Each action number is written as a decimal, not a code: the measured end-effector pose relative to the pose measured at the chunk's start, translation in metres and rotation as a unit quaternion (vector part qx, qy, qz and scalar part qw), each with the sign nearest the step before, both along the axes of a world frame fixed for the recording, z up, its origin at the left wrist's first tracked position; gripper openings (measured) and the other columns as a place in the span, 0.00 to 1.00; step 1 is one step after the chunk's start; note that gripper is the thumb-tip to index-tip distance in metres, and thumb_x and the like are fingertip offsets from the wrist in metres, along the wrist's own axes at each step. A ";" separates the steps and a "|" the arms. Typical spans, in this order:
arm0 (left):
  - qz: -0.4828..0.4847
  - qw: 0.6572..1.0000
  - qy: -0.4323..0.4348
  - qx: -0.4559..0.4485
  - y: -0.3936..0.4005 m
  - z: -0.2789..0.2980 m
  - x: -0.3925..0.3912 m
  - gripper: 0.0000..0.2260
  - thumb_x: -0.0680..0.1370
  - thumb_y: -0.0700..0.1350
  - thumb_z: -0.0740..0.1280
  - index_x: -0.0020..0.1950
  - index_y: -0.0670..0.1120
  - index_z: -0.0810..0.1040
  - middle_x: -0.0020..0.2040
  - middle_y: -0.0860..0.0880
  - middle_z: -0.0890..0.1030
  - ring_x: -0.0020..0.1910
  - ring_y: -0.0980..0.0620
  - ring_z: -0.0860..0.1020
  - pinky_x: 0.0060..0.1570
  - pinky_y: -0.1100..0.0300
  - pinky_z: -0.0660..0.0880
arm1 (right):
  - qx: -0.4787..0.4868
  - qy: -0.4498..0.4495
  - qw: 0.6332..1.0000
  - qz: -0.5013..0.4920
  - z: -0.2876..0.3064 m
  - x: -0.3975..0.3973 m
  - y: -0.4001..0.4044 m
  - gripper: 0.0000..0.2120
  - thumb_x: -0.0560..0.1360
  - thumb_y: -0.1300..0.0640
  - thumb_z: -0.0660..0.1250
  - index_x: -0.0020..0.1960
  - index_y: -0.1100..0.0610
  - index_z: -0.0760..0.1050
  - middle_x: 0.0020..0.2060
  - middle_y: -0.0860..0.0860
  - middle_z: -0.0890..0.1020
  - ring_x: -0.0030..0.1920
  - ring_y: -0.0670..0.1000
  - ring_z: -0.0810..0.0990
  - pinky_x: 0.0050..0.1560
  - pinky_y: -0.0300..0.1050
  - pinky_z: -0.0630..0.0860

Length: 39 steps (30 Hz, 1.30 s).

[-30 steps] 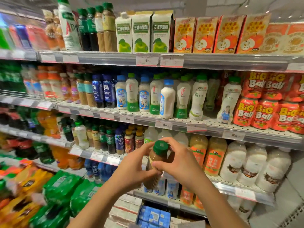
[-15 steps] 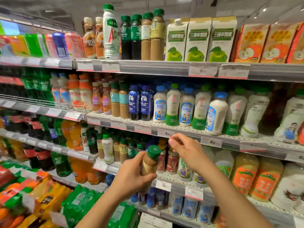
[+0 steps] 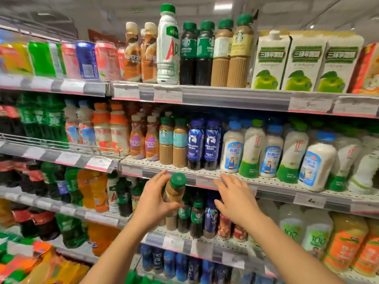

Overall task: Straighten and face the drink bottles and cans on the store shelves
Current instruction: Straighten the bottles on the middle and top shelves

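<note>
Left hand (image 3: 152, 201): fingers wrapped round a green-capped tan plastic coffee bottle (image 3: 174, 191), upright.
Right hand (image 3: 233, 198): just beside it, fingers spread, holding nothing.

The scene is viewed from one head-worn wide-angle camera, faced forward and slightly upward at the tiered grey metal store shelves (image 3: 235, 95), which are seen close, within arm's reach.
</note>
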<state>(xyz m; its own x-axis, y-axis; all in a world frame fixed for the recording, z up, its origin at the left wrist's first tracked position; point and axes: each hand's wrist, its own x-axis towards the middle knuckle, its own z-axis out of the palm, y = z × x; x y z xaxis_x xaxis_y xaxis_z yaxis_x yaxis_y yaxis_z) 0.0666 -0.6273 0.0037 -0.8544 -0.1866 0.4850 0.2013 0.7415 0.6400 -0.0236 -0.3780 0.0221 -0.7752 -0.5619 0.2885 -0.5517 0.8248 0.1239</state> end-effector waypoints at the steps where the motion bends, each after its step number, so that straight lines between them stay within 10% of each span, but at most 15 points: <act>1: 0.001 1.000 0.002 0.003 -0.006 0.000 -0.006 0.37 0.63 0.55 0.82 0.66 0.65 0.68 0.76 0.55 0.68 0.75 0.53 0.64 0.73 0.54 0.61 | 0.002 0.014 1.000 -0.005 -0.004 0.000 0.000 0.32 0.78 0.43 0.66 0.78 0.54 0.66 0.77 0.56 0.66 0.77 0.59 0.64 0.75 0.57 0.64; 11: -0.009 0.999 -0.005 0.049 -0.013 -0.003 -0.047 0.42 0.66 0.55 0.81 0.76 0.58 0.66 0.76 0.61 0.63 0.80 0.53 0.52 0.78 0.51 0.55 | -0.023 0.082 0.996 -0.011 -0.026 -0.009 0.002 0.22 0.63 0.41 0.77 0.54 0.50 0.84 0.66 0.57 0.80 0.65 0.60 0.80 0.63 0.58 0.77; 29: 0.032 0.992 -0.032 -0.118 0.012 -0.028 -0.052 0.43 0.61 0.61 0.81 0.73 0.50 0.74 0.82 0.47 0.54 0.81 0.42 0.44 0.78 0.40 0.47 | -0.046 -0.006 0.996 0.073 -0.032 0.003 0.023 0.15 0.76 0.51 0.69 0.60 0.55 0.76 0.82 0.58 0.43 0.82 0.59 0.37 0.80 0.61 0.37; 39: 0.075 0.994 -0.059 -0.059 0.066 -0.056 0.016 0.45 0.60 0.72 0.70 0.72 0.50 0.74 0.82 0.46 0.57 0.81 0.43 0.49 0.78 0.45 0.49 | -0.012 -0.156 0.975 0.155 -0.088 0.016 0.065 0.25 0.78 0.47 0.65 0.72 0.54 0.71 0.80 0.57 0.60 0.78 0.60 0.59 0.74 0.59 0.65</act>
